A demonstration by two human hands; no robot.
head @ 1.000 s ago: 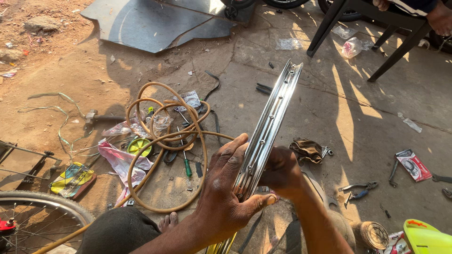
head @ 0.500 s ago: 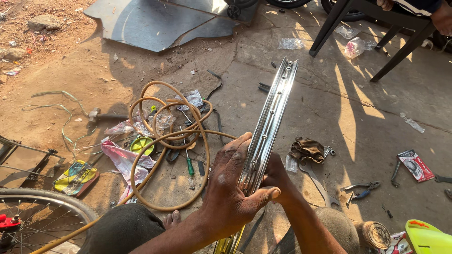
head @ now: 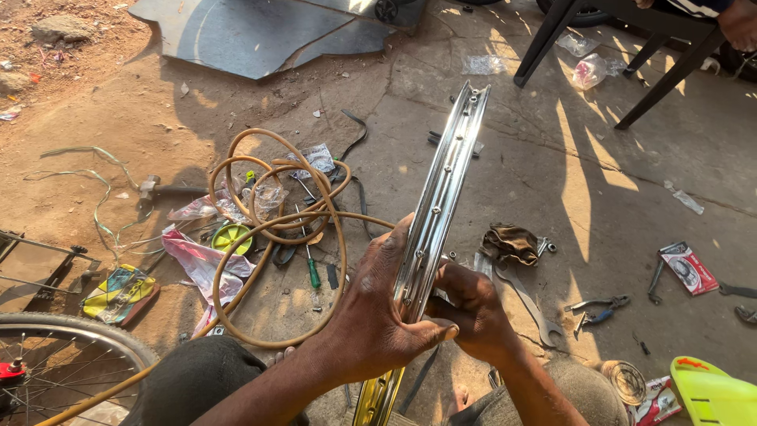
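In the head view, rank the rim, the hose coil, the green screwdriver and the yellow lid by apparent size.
1. Rim, though nearest the camera.
2. Hose coil, close behind.
3. Green screwdriver.
4. Yellow lid, similar; unsure.

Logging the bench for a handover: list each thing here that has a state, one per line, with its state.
Wheel rim: bare, no spokes, held on edge.
Left hand: gripping the rim.
Right hand: closed against the rim's right side.
Tan hose: coiled loosely on the ground.
Green screwdriver: lying flat.
Pliers: lying flat, handles apart.
Spoked wheel: lying at the left, spokes fitted.
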